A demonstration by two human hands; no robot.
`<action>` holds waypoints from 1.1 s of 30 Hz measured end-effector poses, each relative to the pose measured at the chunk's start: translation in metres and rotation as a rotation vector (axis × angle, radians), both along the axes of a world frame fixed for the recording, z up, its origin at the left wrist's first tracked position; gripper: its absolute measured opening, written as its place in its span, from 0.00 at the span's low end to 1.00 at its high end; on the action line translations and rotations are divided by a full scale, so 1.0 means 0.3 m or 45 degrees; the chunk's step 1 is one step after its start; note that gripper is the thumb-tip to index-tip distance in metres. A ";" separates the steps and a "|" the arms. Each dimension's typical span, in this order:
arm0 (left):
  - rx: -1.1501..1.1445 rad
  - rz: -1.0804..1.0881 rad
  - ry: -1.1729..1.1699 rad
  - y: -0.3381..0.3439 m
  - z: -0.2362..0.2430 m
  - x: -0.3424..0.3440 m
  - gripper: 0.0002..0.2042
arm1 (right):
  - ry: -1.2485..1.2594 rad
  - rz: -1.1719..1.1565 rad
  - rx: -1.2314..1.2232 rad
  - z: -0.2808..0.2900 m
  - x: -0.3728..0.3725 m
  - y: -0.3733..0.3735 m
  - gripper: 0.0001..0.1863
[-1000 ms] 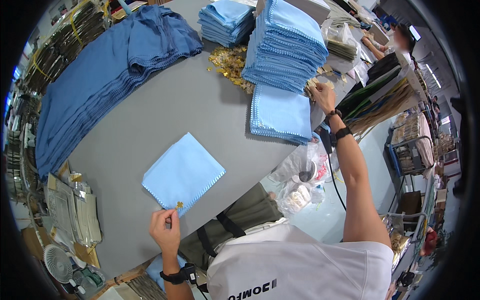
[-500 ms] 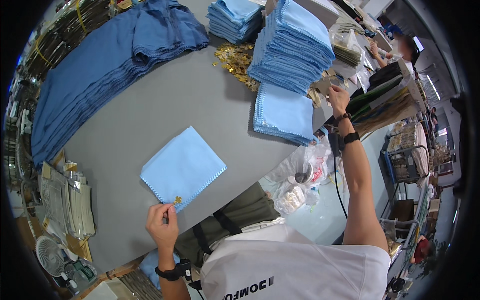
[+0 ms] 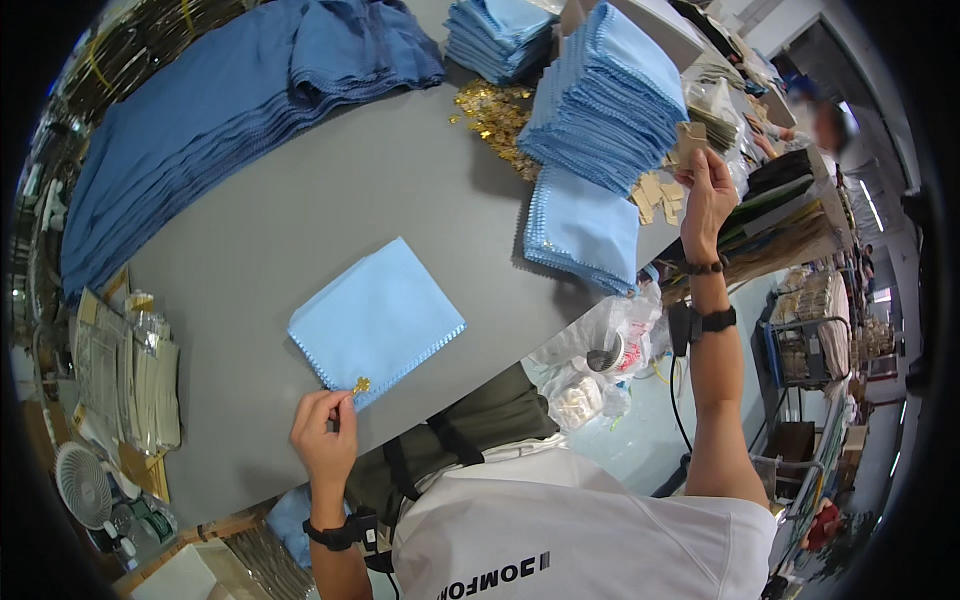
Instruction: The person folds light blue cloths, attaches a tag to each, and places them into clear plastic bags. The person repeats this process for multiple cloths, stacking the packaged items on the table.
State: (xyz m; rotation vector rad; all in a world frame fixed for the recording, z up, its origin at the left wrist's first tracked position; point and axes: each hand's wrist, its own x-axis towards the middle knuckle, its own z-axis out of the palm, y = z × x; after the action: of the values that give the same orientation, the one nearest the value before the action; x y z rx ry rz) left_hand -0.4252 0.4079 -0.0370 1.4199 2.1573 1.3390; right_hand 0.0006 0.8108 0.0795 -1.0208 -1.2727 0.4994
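Head view. Left grip (image 3: pixel 325 432) low over the table (image 3: pixel 225 310), near its front edge, thumb and fingertips pinched closed on a gold clover-shaped piece (image 3: pixel 361 385). The piece lies over the near corner of a folded light blue cloth (image 3: pixel 380 312); whether the pinch also takes in the cloth's edge, cannot tell. Cloth lies flat, turned cornerwise, looped stitching along its two near sides.

Right grip (image 3: pixel 708 205) raised at the far right, arm stretched out, thumb and fingers closed on a small tan card (image 3: pixel 690 142). Card held up beside the tall stack of light blue cloths (image 3: pixel 605 95). More tan pieces (image 3: pixel 657 196) loose below it, at the table's right edge.

Around these: a lower stack of light blue cloths (image 3: pixel 583 230) just in front of the tall one; a third light blue stack (image 3: pixel 500 40) behind, to the left. Heap of gold pieces (image 3: pixel 495 118) spread left of the tall stack. Long pile of dark blue cloth (image 3: pixel 220 115) along the table's far left side.

Off the table: clear plastic bags (image 3: pixel 600 345) on the floor to the right; a small white fan (image 3: pixel 83 487) at lower left. Another person at upper right, hands (image 3: pixel 770 138) small and blurred, work unreadable.
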 end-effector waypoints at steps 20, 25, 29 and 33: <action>0.065 0.013 -0.050 -0.001 0.000 -0.001 0.05 | -1.179 0.917 0.290 -0.237 -0.930 -0.544 0.10; 0.069 0.013 -0.062 0.000 0.002 -0.001 0.05 | -1.367 0.895 0.385 -0.305 -1.083 -0.628 0.08; 0.053 0.008 -0.075 -0.007 0.002 0.000 0.04 | -1.221 1.017 0.346 -0.290 -1.094 -0.659 0.05; 0.050 0.001 -0.096 -0.002 -0.004 -0.008 0.04 | -0.945 1.442 -0.205 -0.255 -0.996 -0.745 0.05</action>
State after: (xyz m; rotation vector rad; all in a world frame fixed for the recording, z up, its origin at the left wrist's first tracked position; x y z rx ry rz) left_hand -0.4276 0.4074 -0.0381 1.3599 2.0954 1.4191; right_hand -0.2983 0.5872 0.0031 -0.5124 -2.5055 1.1449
